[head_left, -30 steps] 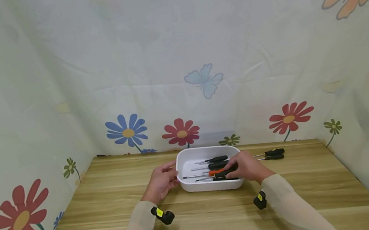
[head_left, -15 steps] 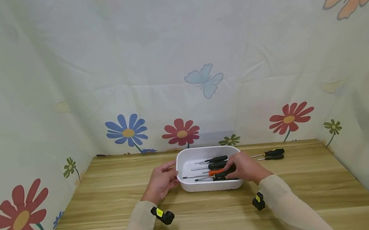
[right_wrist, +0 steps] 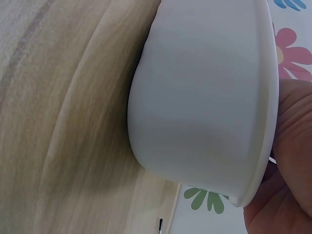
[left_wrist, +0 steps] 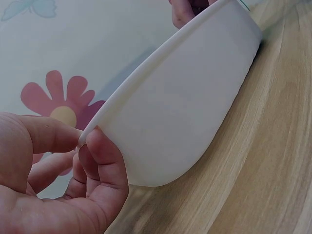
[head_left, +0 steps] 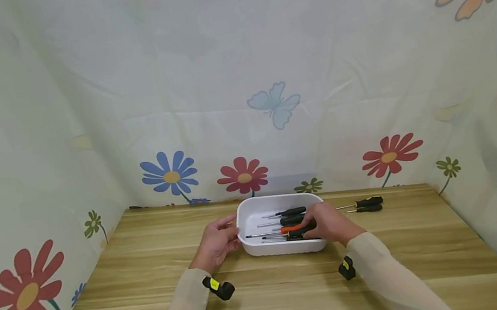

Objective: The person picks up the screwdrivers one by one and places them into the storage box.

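A white plastic tub (head_left: 286,248) sits on the table with several screwdrivers lying in it. My left hand (head_left: 215,243) pinches the tub's left rim between thumb and fingers, as the left wrist view shows closely. Over the right end of the tub, my right hand (head_left: 330,223) reaches in and grips the black handle of a screwdriver (head_left: 296,233) with a yellow collar. Touching distance from those fingers is an orange-handled screwdriver (head_left: 291,229). Farther back in the tub lie black-handled screwdrivers (head_left: 293,211). In the right wrist view the tub wall hides the fingertips.
Two more black-handled screwdrivers (head_left: 369,202) lie on the wood-grain table (head_left: 280,300) to the right of the tub. A pale curtain (head_left: 179,79) printed with flowers and butterflies hangs behind and at both sides.
My right hand has shifted slightly left with the screwdriver still gripped low in the tub. The left hand stays at the rim. The head view has tilted a little.
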{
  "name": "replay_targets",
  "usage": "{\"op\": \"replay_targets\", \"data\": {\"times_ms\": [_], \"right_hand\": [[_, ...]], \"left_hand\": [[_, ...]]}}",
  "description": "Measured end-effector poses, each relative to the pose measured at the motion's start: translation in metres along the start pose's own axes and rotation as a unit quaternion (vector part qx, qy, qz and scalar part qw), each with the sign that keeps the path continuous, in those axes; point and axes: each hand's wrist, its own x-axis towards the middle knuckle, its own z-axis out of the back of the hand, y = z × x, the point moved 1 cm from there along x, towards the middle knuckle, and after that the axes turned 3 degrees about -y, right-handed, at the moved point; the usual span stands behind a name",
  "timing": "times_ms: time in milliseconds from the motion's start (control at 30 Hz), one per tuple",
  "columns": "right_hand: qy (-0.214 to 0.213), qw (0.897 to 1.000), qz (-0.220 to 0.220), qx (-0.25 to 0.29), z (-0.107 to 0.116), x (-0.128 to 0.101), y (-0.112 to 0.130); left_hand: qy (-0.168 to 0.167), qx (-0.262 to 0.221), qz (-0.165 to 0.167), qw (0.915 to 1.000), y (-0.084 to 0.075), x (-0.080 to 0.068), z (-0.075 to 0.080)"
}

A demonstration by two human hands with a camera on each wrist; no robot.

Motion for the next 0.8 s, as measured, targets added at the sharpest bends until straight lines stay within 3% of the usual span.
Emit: {"op": "replay_targets", "data": {"times_ms": [200, 367, 600, 800], "right_hand": [[0.002, 1.000, 0.008, -0.002, 0.001, -0.001, -0.001], [0.002, 0.999, 0.015, 0.030, 0.004, -0.003, -0.004], [-0.033, 0.993, 0.052, 0.103, 0.010, -0.007, -0.017], [-0.064, 0.990, 0.029, 0.126, 0.019, -0.011, -0.026]], "left_hand": [[-0.003, 0.000, 0.004, 1.0000, 0.000, 0.000, -0.001], [-0.003, -0.004, 0.004, 1.0000, -0.001, 0.001, -0.001], [0.001, -0.002, 0.005, 1.0000, -0.002, 0.001, 0.000], [0.002, -0.001, 0.005, 1.0000, -0.002, 0.000, 0.000]]}}
